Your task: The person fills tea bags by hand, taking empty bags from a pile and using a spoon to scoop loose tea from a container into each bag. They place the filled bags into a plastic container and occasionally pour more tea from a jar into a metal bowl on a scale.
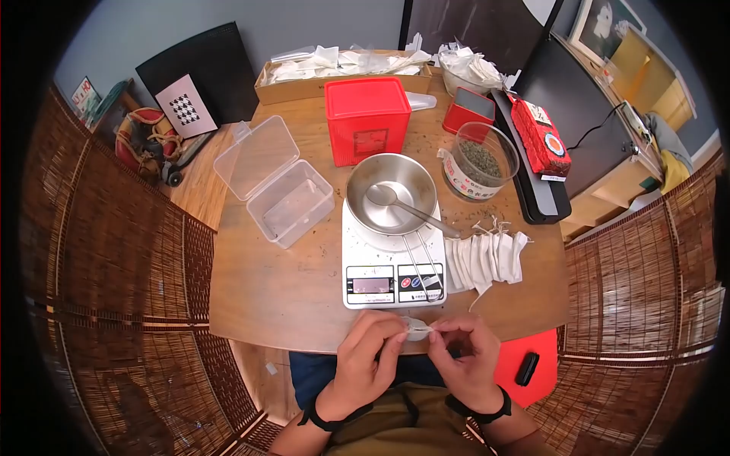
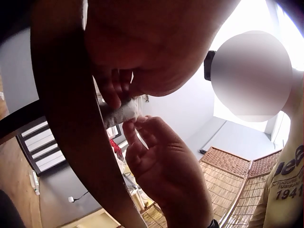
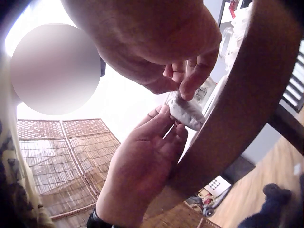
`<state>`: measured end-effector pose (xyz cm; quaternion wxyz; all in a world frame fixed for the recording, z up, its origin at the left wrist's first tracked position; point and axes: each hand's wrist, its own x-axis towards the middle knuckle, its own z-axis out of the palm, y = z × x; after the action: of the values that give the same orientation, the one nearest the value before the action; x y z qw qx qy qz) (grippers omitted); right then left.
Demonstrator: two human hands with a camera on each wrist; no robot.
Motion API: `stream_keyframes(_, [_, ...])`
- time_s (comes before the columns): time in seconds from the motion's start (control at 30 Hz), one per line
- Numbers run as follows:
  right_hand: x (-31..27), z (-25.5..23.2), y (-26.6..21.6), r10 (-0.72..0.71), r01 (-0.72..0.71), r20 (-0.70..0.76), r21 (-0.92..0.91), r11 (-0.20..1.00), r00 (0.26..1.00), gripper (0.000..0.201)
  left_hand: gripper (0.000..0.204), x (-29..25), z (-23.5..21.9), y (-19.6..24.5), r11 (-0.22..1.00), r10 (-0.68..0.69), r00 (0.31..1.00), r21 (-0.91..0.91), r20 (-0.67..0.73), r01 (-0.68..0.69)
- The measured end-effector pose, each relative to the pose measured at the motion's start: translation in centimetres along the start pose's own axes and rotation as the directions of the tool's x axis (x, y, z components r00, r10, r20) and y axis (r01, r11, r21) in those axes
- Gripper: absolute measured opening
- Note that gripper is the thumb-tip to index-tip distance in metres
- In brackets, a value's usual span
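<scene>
At the table's front edge, a small white drawstring pouch [image 1: 416, 328] is held between both hands in the head view. My left hand [image 1: 365, 357] pinches one side of it between thumb and fingers. Thumb and fingertips of my right hand [image 1: 468, 361] pinch the opposite end. From the right wrist view the pouch [image 3: 188, 115] looks plump and filled. Just beyond the hands stands a white kitchen scale [image 1: 353, 247] bearing a steel pan [image 1: 356, 186], in which a spoon [image 1: 418, 210] rests. Similar tied pouches [image 1: 487, 258] lie in a row right of the scale.
A clear lidded box [image 1: 285, 220] stands open on the left. Behind the pan is a red canister [image 1: 365, 121]; a tub [image 1: 468, 186] of dried leaves sits right of it. A cardboard box [image 1: 296, 91] of white pouches lines the back. Woven screens [image 1: 137, 251] flank the table.
</scene>
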<state>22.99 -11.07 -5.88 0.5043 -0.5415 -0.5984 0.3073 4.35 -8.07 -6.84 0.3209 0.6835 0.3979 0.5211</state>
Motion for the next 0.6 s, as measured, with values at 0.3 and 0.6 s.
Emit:
stream_keyframes(0.3, [-0.4, 0.5, 0.0, -0.011, 0.008, 0.028, 0.084, 0.996, 1.0, 0.026, 0.024, 0.0, 0.0, 0.7, 0.976, -0.141, 0.989, -0.17, -0.041, 0.132])
stream_keyframes(0.6, [1.1, -0.3, -1.3, 0.038, -0.036, 0.086, -0.022, 0.999, 0.996, 0.019, 0.017, 0.0, -0.2, 0.0, 0.998, -0.009, 1.0, -0.07, 0.009, 0.009])
